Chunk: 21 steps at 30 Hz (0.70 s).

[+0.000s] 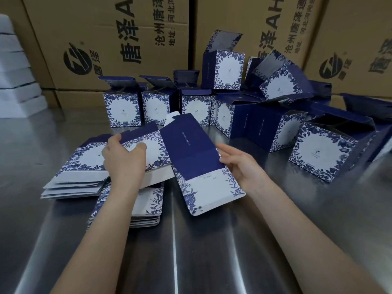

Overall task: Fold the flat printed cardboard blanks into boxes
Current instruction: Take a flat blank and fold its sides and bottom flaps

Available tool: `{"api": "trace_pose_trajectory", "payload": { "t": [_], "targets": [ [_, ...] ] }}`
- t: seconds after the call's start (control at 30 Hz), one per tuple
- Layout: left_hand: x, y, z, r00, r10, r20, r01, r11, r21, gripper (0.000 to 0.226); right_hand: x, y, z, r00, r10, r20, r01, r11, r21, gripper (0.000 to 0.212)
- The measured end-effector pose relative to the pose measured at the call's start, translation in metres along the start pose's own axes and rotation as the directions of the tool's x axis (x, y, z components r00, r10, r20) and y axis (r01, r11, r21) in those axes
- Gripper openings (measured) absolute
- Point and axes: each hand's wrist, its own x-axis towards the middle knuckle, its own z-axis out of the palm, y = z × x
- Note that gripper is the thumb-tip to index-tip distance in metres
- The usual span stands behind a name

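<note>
In the middle of the steel table (212, 251), between the two hands, lies one flat blank (197, 164), navy face up, with its white floral flap toward the person. Its long axis slants from far-left to near-right. The far end seems to overlap the stack of flat blanks (72, 187) beside it, though I cannot tell how much of it rests on the table.

The right hand (239, 166) is the nearer one. It sits at the blank's right long edge, fingers straight and relaxed, touching or almost touching that edge and grasping nothing. The left hand (124, 160) is apart from the blank, on the stack. Its fingers bend over the far edge of the top sheet (89, 155) and its thumb rests on the printed face, so it seems to pinch that sheet.

Opening the blank into a tube would likely need pressure across its short axis, from both long edges. Only the right edge has a hand at it, so the left hand would have to come across.

A second, lower stack (146, 211) lies nearer the person. Beyond stand folded boxes (125, 109) with lids up, some tumbled at the right, and brown cartons (106, 39) behind.
</note>
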Motion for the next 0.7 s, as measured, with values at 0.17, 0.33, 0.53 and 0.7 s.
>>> {"api": "trace_pose_trajectory", "payload": {
  "t": [0.17, 0.33, 0.53, 0.7],
  "targets": [
    [0.002, -0.008, 0.003, 0.985, -0.114, 0.133, 0.134, 0.979, -0.152, 0.081, -0.003, -0.011, -0.007, 0.996, -0.093, 0.010, 0.093, 0.996, 0.007, 0.047],
    [-0.001, -0.010, 0.007, 0.968, -0.019, 0.252, 0.094, 0.953, -0.288, 0.060, -0.006, -0.019, -0.014, 0.981, -0.193, -0.013, 0.193, 0.979, 0.059, 0.043],
    [-0.011, -0.008, 0.008, 0.925, 0.300, 0.234, -0.276, 0.952, -0.129, 0.091, -0.009, -0.025, -0.014, 0.950, -0.308, -0.043, 0.308, 0.951, -0.015, 0.046],
    [-0.021, -0.006, 0.014, 0.818, 0.568, 0.093, -0.563, 0.823, -0.070, 0.105, -0.012, -0.025, -0.006, 0.924, -0.380, -0.039, 0.377, 0.924, -0.069, 0.049]
  ]
}}
